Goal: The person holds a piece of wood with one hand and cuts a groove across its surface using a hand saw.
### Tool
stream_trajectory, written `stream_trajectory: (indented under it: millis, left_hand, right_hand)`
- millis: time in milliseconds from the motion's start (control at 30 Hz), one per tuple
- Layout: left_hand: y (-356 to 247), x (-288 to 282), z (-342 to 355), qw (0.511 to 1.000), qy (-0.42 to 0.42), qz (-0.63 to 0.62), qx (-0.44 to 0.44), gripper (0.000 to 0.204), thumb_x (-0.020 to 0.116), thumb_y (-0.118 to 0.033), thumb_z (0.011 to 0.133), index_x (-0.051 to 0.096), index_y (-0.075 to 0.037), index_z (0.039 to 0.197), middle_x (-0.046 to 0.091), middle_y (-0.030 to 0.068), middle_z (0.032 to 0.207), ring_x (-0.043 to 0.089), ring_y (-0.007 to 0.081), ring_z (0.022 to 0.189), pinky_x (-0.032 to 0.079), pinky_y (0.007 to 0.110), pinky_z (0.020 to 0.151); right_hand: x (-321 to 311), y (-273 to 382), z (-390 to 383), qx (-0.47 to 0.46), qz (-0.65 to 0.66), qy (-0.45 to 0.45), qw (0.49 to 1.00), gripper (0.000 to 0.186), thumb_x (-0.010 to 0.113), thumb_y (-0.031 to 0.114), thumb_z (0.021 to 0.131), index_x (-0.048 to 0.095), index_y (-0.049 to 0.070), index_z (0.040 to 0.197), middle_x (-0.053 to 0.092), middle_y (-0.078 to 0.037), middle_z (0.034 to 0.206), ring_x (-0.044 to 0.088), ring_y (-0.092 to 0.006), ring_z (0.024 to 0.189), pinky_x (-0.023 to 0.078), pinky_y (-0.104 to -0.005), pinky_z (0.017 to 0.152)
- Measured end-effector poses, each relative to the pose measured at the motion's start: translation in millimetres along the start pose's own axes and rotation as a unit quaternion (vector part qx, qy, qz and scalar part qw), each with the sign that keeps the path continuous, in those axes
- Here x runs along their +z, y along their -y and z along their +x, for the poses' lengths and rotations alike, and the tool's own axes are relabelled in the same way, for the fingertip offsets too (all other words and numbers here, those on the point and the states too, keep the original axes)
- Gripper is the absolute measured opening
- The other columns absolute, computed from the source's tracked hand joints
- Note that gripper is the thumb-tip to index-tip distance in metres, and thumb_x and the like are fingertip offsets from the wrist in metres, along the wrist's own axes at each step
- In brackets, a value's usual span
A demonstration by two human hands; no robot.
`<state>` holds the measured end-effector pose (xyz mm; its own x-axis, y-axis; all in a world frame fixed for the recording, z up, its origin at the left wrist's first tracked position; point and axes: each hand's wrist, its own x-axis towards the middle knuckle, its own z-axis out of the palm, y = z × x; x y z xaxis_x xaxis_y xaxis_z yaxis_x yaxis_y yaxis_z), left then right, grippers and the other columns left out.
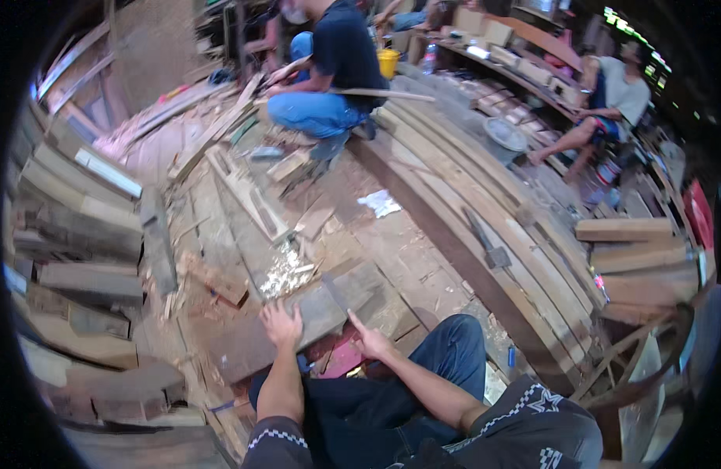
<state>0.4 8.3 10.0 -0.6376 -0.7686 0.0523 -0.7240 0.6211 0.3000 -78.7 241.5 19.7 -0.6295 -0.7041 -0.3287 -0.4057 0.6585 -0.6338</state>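
Across the front of my lap lies a thick wooden beam (pixel 251 341), slanting up from lower left to right. My left hand (pixel 282 324) rests on its top with the fingers spread. At the beam's near edge is my right hand (pixel 370 338), its index finger stretched forward and the other fingers curled in. A thin dark strip (pixel 334 295) crosses the beam's top and reaches toward that fingertip. What the curled fingers hold, if anything, I cannot make out. Pale wood shavings (pixel 286 270) are heaped just past the beam, and something pink (pixel 342 356) shows beneath it.
A co-worker in a dark shirt (pixel 345 55) squats ahead; another person (pixel 610 98) sits at far right. Long planks (pixel 454 191) are stacked on the right, with a hammer-like tool (pixel 489 242) on them. Timber blocks (pixel 87 285) line the left. White paper (pixel 380 203) lies on the floor.
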Motion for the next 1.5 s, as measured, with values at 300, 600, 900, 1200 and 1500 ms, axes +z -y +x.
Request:
stream_trajectory:
  millis: [300,600,900,1200,1500]
  left_hand:
    - [-12.2,9.9,-0.1,1.0,-0.003,-0.02,0.018,0.056,0.048,-0.047,0.092,0.055,-0.004,0.126,0.051,0.0202,0.129,0.039,0.034,0.129,0.017,0.046,0.116]
    - [1.1,-1.6,-1.3,0.999,-0.011,-0.036,0.0,0.054,0.05,-0.046,0.09,0.056,-0.003,0.124,0.052,0.0205,0.127,0.04,0.0337,0.128,0.017,0.046,0.117]
    - [3.1,2.2,-4.0,1.0,-0.017,-0.014,0.0,0.057,0.049,-0.048,0.091,0.055,-0.004,0.127,0.052,0.0199,0.125,0.04,0.0328,0.128,0.016,0.046,0.117]
    - [10.0,3.1,-5.7,0.999,-0.04,-0.009,0.017,0.058,0.053,-0.048,0.089,0.056,-0.001,0.122,0.053,0.0205,0.122,0.044,0.0347,0.123,0.021,0.048,0.115]
    - [21.3,9.9,-0.5,1.0,-0.01,-0.004,0.026,0.067,0.054,-0.053,0.087,0.054,-0.001,0.129,0.052,0.0215,0.123,0.04,0.0342,0.126,0.019,0.049,0.115]
  right_hand:
    - [50.5,-59.0,1.6,0.037,0.051,-0.137,0.989,0.039,0.061,0.025,0.087,0.053,0.008,0.121,0.065,-0.026,0.077,0.065,-0.045,0.072,0.052,-0.052,0.068]
    - [51.3,-34.9,5.7,0.069,0.174,-0.024,0.982,0.03,0.055,0.033,0.092,0.061,0.003,0.092,0.064,-0.013,0.071,0.063,-0.024,0.065,0.05,-0.0401,0.062]
    - [65.8,-50.9,16.3,0.066,0.123,-0.021,0.99,0.034,0.053,0.035,0.092,0.064,0.003,0.095,0.066,-0.015,0.073,0.066,-0.0259,0.067,0.05,-0.0403,0.062]
    - [48.2,-32.6,8.7,0.054,0.168,-0.012,0.984,0.038,0.051,0.034,0.093,0.062,-0.002,0.086,0.064,-0.019,0.065,0.066,-0.0307,0.058,0.052,-0.0444,0.056]
    - [32.0,-20.1,-13.1,0.063,0.204,0.012,0.977,0.035,0.047,0.032,0.096,0.058,0.001,0.082,0.057,-0.008,0.053,0.054,-0.0173,0.037,0.043,-0.0334,0.035]
